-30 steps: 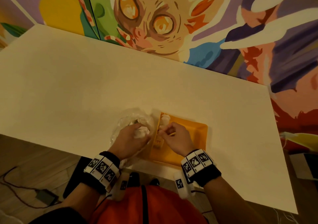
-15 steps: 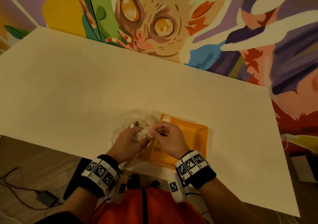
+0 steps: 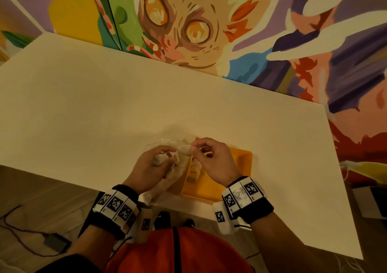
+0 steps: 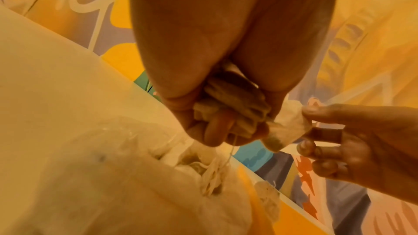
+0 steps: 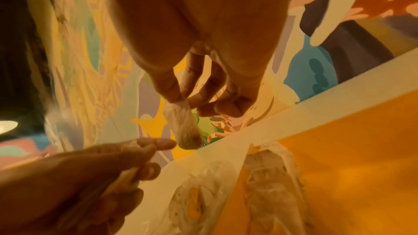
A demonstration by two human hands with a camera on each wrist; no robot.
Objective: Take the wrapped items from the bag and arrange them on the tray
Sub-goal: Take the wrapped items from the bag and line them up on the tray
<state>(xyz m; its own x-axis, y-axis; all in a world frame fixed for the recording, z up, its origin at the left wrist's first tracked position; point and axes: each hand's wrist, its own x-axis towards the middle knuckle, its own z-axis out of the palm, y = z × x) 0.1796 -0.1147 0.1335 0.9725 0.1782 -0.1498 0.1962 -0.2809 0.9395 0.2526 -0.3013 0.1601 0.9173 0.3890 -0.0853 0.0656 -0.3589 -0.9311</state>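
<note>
Head view: my left hand [image 3: 154,163] sits over the crumpled clear plastic bag [image 3: 161,143] at the near edge of the pale worktop [image 3: 104,109], fingers curled round a small bunch of pale wrapped items [image 3: 160,158]. My right hand [image 3: 211,159] hovers above the left end of the shallow orange plastic tray [image 3: 240,157], thumb and forefinger pinching one small whitish paper-wrapped item [image 3: 185,149] between bag and tray. At least one wrapped item [image 3: 193,171] already lies along the tray's left side; the rest of the tray floor shows bare, so I judge the job early to midway

Left wrist view: left hand [image 4: 221,113] is clenched on several flat wrapped pieces stacked together, a thin thread hanging below them. Right hand's fingertips [image 4: 307,112] pinch the corner of one pouch [image 4: 285,129]; I cannot tell if it is fully clear of the bunch. Bag [image 4: 126,167] below holds more pale pieces, count unreadable

Right wrist view: right hand [image 5: 192,99] pinches the pouch [image 5: 183,124] by its top edge; it hangs soft and slightly translucent, darker at the bottom. Two larger wrapped items [image 5: 271,185] lie beside the tray's left wall [image 5: 237,172]; blur hides exactly which side each is on

Left to do, I judge: set this pouch down, then empty the bunch and the bag
</note>
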